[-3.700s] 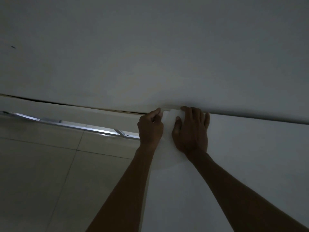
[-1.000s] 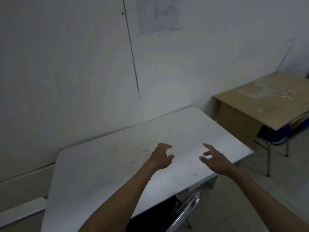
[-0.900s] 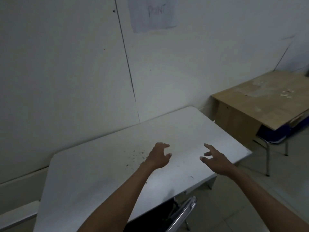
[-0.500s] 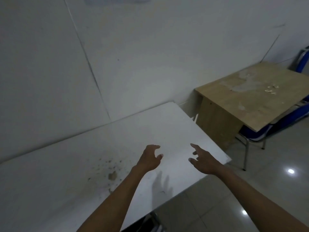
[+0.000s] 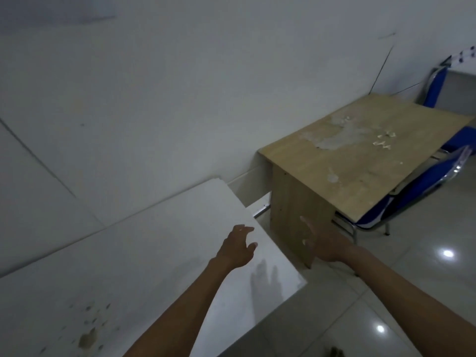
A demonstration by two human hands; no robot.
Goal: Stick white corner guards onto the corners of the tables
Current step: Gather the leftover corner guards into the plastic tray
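White counter (image 5: 144, 253) lies under the empty, loosely spread left hand (image 5: 238, 247); right hand (image 5: 325, 243), fingers spread, hovers past its right edge.

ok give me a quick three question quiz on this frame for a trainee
1. True or false: the left hand holds a corner guard.
2. Which surface lies under the left hand? A) white rectangular table B) light brown wooden table C) floor
3. What colour are the chairs tucked under the wooden table?

Key: 1 false, it holds nothing, fingers loosely spread, like the right hand. 2 A. 3 blue.
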